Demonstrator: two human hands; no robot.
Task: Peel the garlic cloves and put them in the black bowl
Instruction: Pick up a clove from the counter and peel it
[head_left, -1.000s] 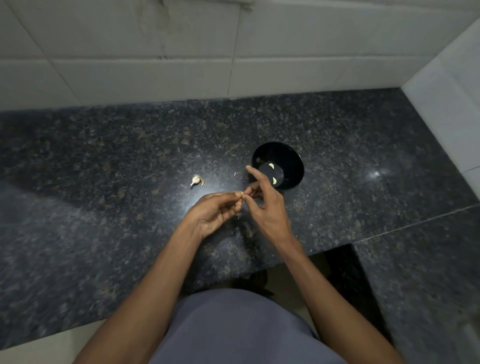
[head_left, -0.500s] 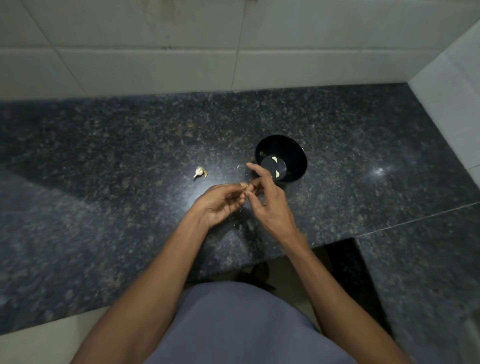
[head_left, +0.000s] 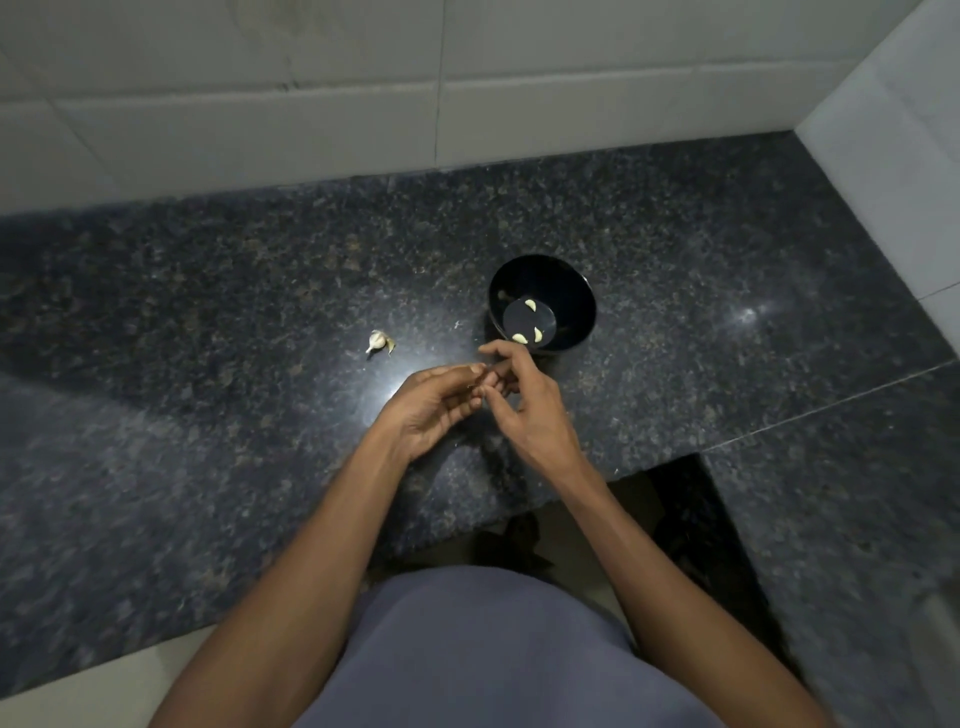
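Head view over dark granite counter (head_left: 208, 467): left hand (head_left: 434, 408) and right hand (head_left: 530, 410) fingertip to fingertip, pinching small garlic clove, barely visible, just before black bowl (head_left: 571, 291) holding three peeled cloves (head_left: 530, 305); garlic remnant (head_left: 378, 341) left of bowl.

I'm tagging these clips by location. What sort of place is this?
Most likely a home kitchen: a dark speckled granite countertop set into a corner of white tiled walls, with a black bowl holding peeled garlic cloves.

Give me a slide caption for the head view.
Both hands work a hidden clove beside a round black bowl holding three peeled garlic cloves.
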